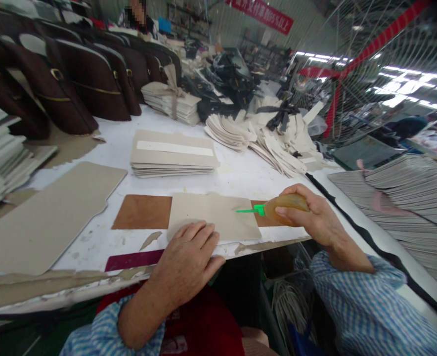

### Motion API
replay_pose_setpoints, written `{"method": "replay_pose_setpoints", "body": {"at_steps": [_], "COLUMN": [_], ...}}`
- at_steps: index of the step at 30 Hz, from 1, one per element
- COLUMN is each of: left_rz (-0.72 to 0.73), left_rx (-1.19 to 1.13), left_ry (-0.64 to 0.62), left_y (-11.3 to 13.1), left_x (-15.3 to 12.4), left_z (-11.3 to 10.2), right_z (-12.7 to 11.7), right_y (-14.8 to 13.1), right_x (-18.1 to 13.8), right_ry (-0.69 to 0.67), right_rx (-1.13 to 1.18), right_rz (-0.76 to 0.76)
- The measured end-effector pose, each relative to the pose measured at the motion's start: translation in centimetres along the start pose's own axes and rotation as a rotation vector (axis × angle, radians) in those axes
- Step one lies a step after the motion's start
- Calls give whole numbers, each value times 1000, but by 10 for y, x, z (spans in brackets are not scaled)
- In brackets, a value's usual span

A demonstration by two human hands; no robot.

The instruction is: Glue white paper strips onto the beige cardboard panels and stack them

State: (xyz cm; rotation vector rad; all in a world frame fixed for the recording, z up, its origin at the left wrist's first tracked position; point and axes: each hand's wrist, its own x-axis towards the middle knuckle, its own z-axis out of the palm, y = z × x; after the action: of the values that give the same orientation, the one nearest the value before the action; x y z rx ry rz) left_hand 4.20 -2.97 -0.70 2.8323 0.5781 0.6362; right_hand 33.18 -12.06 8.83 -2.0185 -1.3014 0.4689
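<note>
A beige board panel (218, 212) lies flat near the table's front edge, over a brown strip (142, 212) that shows at both its ends. My left hand (191, 257) rests on the panel's near edge with its fingers laid out flat. In my right hand (315, 217) is a glue bottle (287, 207) with amber contents, tipped sideways. Its thin green nozzle (246, 211) points left, over the right part of the panel. Whether the tip touches the surface I cannot tell.
Behind the panel sits a stack of beige boards (174, 153) with a white strip on top. A large board (55, 217) lies left, a maroon strip (133, 259) in front. Brown bags (88, 74) line the back left. A fan (340, 74) and stacked sheets (407, 198) stand right.
</note>
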Motion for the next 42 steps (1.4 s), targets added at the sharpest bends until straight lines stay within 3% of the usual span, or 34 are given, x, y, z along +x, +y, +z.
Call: {"method": "replay_pose_setpoints", "body": {"at_steps": [3,6,10,18,36,42], "left_rz": [2,10,-38,-176,-173,-174], "left_rx": [-2,-11,33,110,155,155], "left_ry": [4,74,191,228,279,277], "left_y": [1,3,3,-5,-4,-4], "left_x": [-1,-6,-19,-30,-26,-26], "left_z": [-1,-2,-6,-8,-1,-2], "right_z": [9,22,43,78,77,83], "right_y": [4,2,-8,-20,-60,-72], "right_x": [3,9,17,32,30,32], "right_ry": [81,78,-4,-189,-276,-236], "right_rx": [163,255,310,332,1,-109], "right_rz": [40,32,18,-61,-173,-262]}}
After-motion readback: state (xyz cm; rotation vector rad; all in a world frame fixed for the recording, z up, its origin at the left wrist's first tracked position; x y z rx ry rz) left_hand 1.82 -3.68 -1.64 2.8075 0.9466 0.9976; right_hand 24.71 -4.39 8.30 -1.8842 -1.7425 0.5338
